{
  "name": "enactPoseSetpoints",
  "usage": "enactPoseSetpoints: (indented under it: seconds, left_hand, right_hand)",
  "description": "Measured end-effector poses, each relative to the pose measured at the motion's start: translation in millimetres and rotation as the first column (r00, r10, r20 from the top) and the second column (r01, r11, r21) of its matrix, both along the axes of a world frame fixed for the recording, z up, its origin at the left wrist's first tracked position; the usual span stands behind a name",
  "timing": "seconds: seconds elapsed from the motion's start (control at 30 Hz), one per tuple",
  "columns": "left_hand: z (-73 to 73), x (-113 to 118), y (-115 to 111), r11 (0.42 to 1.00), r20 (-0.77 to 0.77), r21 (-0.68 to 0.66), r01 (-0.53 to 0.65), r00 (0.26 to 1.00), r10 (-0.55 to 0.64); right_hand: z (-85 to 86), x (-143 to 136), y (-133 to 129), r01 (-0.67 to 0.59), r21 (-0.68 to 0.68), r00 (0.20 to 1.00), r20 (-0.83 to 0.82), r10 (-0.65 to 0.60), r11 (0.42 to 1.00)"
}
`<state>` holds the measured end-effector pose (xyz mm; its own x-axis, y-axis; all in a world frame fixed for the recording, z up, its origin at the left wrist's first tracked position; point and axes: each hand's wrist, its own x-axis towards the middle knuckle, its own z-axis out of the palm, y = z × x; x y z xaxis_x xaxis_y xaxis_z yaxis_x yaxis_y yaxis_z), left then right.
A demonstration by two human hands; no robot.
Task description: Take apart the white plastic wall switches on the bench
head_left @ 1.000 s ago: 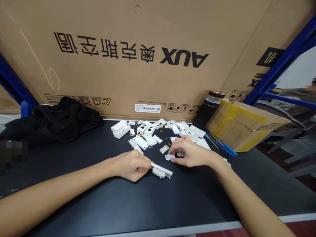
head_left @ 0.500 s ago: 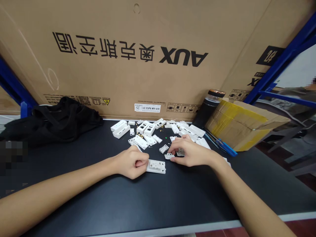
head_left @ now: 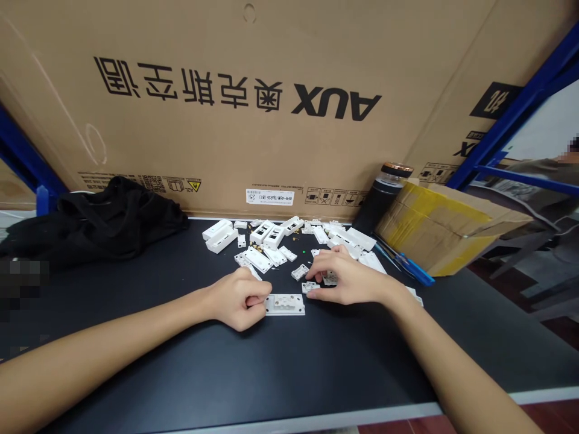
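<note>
The left hand [head_left: 245,299] has its grip clenched on one end of a white plate [head_left: 295,305]; the rest of the plate sticks out from the fingers toward the right hand [head_left: 338,278], above the dark surface [head_left: 271,374]. A small raised block [head_left: 284,301] lies along the plate's upward face, just beside the grip.

The right hand's thumb and fingers are at a small white part [head_left: 310,287], near the plate's far end; whether that grip is closed on it, I cannot tell. Another small part [head_left: 299,272] lies just beyond.
</note>
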<state>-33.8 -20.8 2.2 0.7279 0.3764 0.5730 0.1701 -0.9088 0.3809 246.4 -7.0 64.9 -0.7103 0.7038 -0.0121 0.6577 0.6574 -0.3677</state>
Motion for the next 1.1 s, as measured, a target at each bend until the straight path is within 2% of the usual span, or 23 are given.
enactPoseSetpoints:
  seconds: [0.2,0.33,0.43,0.5,0.6,0.73,0.9,1.1]
  left_hand:
    - [-5.8,-7,14,0.964,0.104,0.219,-0.152,0.986,0.132]
    - [-2.1,-23,33,0.934,0.114,0.238,-0.266,0.963,0.245]
    - [4.2,-28,40,0.906,0.097,0.231,-0.353,0.935,0.34]
    - [7.8,-25,37,0.897,0.049,0.241,-0.371,0.927,0.371]
    - [10.1,-16,29,0.894,-0.113,0.269,-0.358,0.91,0.398]
    - [10.1,-8,22,0.872,-0.27,0.25,-0.42,0.835,0.479]
    - [10.6,-7,22,0.844,-0.315,0.244,-0.478,0.784,0.535]
    - [12.0,-9,18,0.829,-0.32,0.251,-0.5,0.765,0.559]
  right_hand:
    - [-3.9,1,1,-0.038,0.017,0.999,0.023,0.038,0.999]
    - [-4.7,4,2,-0.036,0.016,0.999,0.023,0.036,0.999]
    - [-3.5,3,1,0.004,0.033,1.0,0.02,-0.004,0.999]
    - [-3.5,1,1,0.037,0.082,0.999,0.002,-0.038,0.996]
    - [-5.1,0,2,0.068,0.149,0.998,-0.008,-0.068,0.986]
    - [-6.5,2,4,0.078,0.168,0.997,0.004,-0.079,0.983]
    - [-4.7,2,4,0.092,0.174,0.996,0.006,-0.094,0.98]
    - [-3.3,2,2,0.096,0.162,0.995,0.009,-0.099,0.982]
